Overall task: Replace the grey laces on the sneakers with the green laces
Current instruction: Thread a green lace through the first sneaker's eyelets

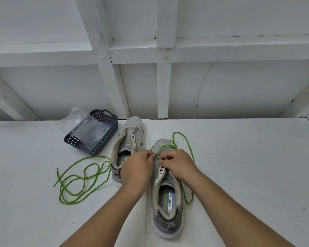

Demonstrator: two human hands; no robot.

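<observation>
1. Near sneaker (168, 193) sat at 6 o'clock; the green lace (183, 139) looped round its toe.
2. Left hand (136, 171) pinched the lace end, right hand (178, 166) pinched the eyelet strip.
3. Advice: feed the tip straight, even both ends before crossing.
4. Spare green lace (78, 179) lay at 9 o'clock.

near sneaker (168, 202) eyelets hidden, forearms cropped

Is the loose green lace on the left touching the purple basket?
Apart. The head view shows bare white tabletop between the loose green lace and the purple basket.
</observation>
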